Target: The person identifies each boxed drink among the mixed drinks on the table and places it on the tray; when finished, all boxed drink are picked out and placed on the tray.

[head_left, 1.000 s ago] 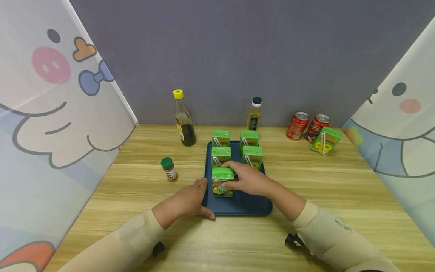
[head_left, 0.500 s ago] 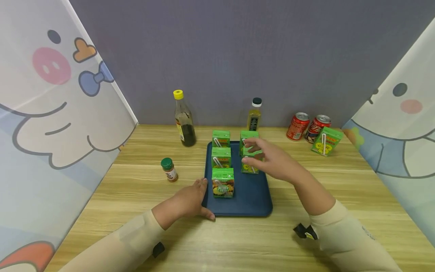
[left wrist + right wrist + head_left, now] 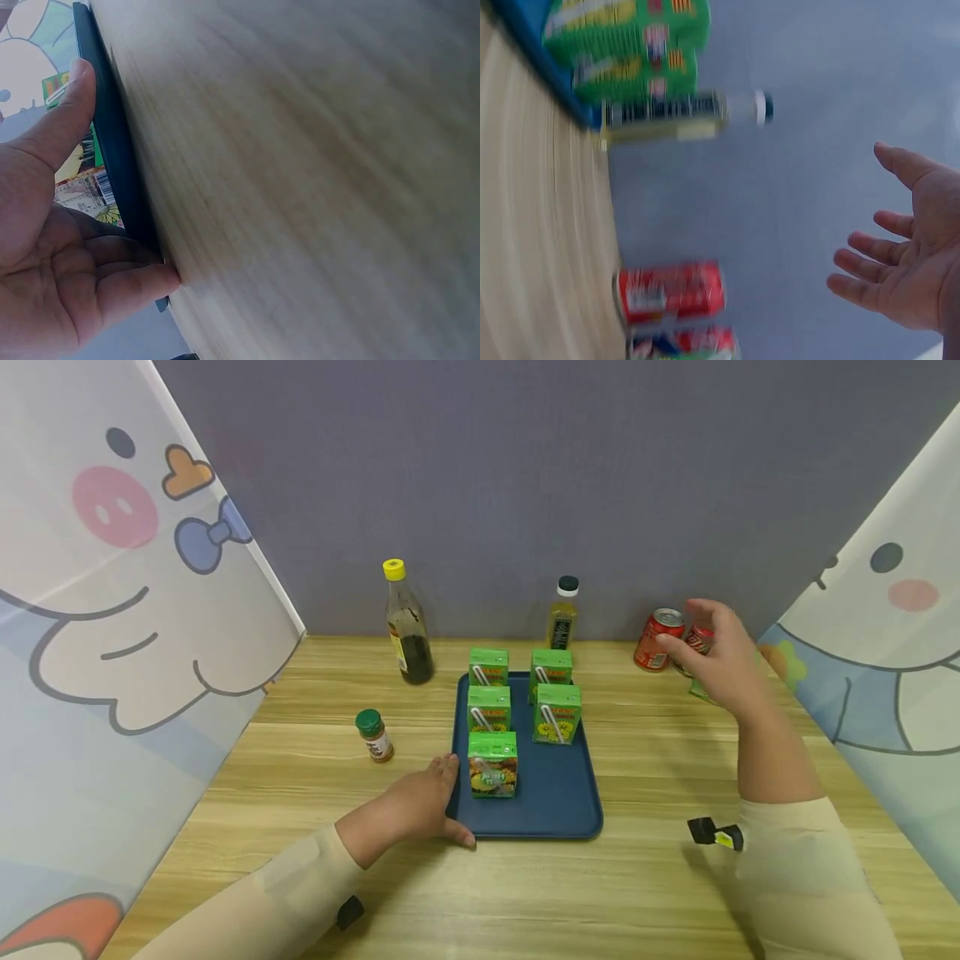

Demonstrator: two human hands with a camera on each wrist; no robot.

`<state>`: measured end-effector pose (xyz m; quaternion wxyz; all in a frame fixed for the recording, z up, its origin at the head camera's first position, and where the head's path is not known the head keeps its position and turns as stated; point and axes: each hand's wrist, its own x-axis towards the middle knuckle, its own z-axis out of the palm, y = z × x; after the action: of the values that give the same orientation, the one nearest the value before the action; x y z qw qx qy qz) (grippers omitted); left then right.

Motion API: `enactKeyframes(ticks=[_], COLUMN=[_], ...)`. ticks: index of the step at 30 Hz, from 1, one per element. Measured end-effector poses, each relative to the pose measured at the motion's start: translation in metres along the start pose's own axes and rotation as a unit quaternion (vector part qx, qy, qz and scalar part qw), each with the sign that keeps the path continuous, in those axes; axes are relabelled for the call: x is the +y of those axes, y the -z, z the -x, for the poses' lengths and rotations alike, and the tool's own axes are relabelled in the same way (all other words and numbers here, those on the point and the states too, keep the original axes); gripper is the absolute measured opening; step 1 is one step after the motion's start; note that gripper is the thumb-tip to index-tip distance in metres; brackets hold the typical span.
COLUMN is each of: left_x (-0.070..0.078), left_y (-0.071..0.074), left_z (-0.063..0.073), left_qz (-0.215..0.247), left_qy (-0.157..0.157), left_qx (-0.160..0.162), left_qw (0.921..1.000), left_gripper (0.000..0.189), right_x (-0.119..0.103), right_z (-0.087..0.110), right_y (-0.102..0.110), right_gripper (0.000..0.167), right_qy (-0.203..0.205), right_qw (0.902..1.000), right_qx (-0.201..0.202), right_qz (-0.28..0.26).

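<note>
A dark blue tray [image 3: 558,806] lies on the wooden table with several green drink cartons on it: two in the right column, three in the left. The front-left carton [image 3: 492,766] shows a different face from the others. My left hand [image 3: 412,802] rests at the tray's near left corner, its thumb and fingers spread against the rim [image 3: 112,127]. Over at the back right, my right hand [image 3: 723,656] is in the air with fingers apart and nothing held. It mostly hides another green carton [image 3: 701,692] on the table and partly covers a red can [image 3: 699,639].
Another red can [image 3: 658,641] stands just left of my right hand. Behind the tray is a small bottle of yellowish liquid [image 3: 562,614]. To the left stand a tall yellow-capped bottle of dark liquid [image 3: 411,643] and a green-lidded spice jar [image 3: 375,737]. A grey partition backs the table.
My right hand has left the front-left carton, passed over the right column and moved to the back right. The left hand and the cartons on the tray have stayed put.
</note>
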<state>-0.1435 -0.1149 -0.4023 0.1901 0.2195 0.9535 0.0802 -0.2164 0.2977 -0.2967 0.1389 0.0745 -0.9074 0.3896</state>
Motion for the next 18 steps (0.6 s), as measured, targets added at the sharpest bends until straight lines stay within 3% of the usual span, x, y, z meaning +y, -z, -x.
enactKeyframes(ticks=[4, 9, 13, 18], left_x=[0.000, 0.000, 0.000, -0.001], left_y=[0.000, 0.000, 0.000, 0.001], left_z=[0.001, 0.001, 0.000, -0.001], left_qz=[0.005, 0.009, 0.006, 0.004], left_qy=[0.001, 0.005, 0.001, 0.000], left_qx=[-0.001, -0.002, -0.001, -0.004], left_qw=[1.0000, 0.9999, 1.0000, 1.0000], left_gripper=[0.126, 0.127, 0.127, 0.126], right_x=[0.032, 0.073, 0.100, 0.128], right_z=[-0.007, -0.014, -0.014, -0.013], right_y=[0.014, 0.015, 0.014, 0.014], right_gripper=[0.086, 0.095, 0.101, 0.100], right_qy=[-0.050, -0.098, -0.144, -0.174], right_qw=[0.9978, 0.9922, 0.9861, 0.9808], right_qx=[0.043, 0.077, 0.082, 0.077], right_qz=[0.005, 0.012, -0.010, -0.044])
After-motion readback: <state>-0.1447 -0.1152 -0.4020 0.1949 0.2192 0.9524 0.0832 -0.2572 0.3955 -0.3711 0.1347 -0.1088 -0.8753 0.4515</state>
